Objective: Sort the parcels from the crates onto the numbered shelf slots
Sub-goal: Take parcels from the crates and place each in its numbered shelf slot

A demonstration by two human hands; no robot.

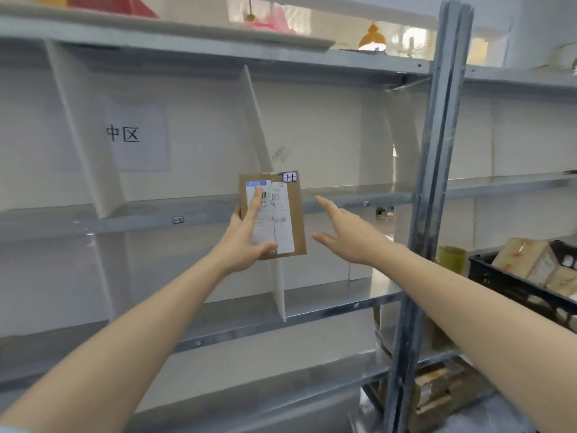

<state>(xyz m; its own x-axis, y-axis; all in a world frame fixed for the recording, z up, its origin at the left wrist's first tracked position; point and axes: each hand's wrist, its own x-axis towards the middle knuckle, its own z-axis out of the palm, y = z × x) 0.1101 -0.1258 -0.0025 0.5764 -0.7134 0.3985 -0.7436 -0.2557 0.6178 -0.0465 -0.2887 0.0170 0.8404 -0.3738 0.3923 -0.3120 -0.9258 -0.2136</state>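
The left hand (246, 242) holds a small brown parcel (292, 220) upright in front of the shelf unit (218, 214), level with the edge of the middle shelf. The thumb presses the lower front of the white shipping label (274, 214), the index finger lies up along the label, and the remaining fingers are hidden behind the parcel. The right hand (346, 235) is released, fingers spread and empty, near the parcel's right edge and apart from it. A small number sticker (290, 177) sits at the parcel's top right corner; its figures are too blurred to read with certainty. The parcel appears to be a flat cardboard mailer: probably light, fairly stiff, and easy to manage with one hand. Its smooth label may be slippery, so a pinch across the two faces near the lower edge, or along the bare cardboard side, is judged the most secure hold. White dividers (256, 126) split the shelves into slots, and small tags (178, 220) mark the shelf edge. A paper sign (137, 135) hangs at the far back of the left slot. The visible slots hold nothing, so no item blocks entry. A grey upright post (437, 182) stands near right, and a black crate (505, 276) of further parcels sits beyond it at far right.
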